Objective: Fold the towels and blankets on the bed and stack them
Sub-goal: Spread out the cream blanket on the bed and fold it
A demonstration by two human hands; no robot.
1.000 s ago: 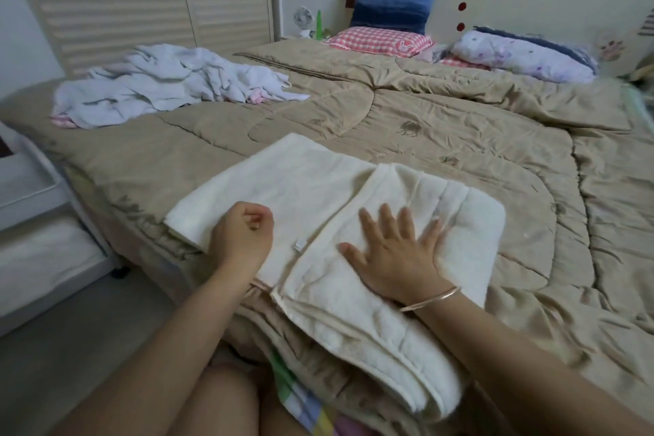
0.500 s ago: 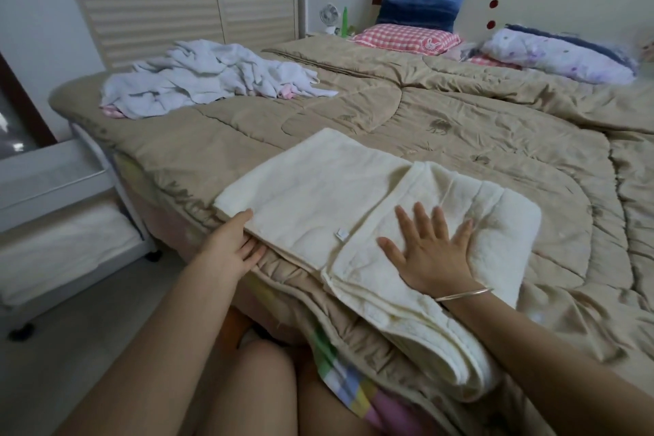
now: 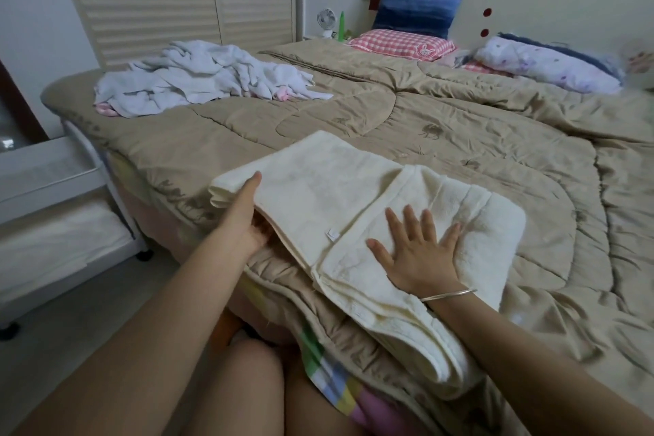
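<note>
- cream fleece blanket, folded into a thick rectangle, lies on the tan quilted comforter at the bed's near edge, just below centre toward 6 o'clock.
- left hand grips the blanket's single-layer flap at its 9 o'clock side, thumb on top, fingers tucked beneath.
- right hand, a thin silver bangle at its wrist, presses flat with fingers spread on the doubled-over part, toward 4 o'clock of the blanket.
- the hands are well apart.
- heap of crumpled white towels sits unfolded at 10 o'clock, well apart from the blanket.
- dark blue cushion and pink checked pillow rest at 1 o'clock.
</note>
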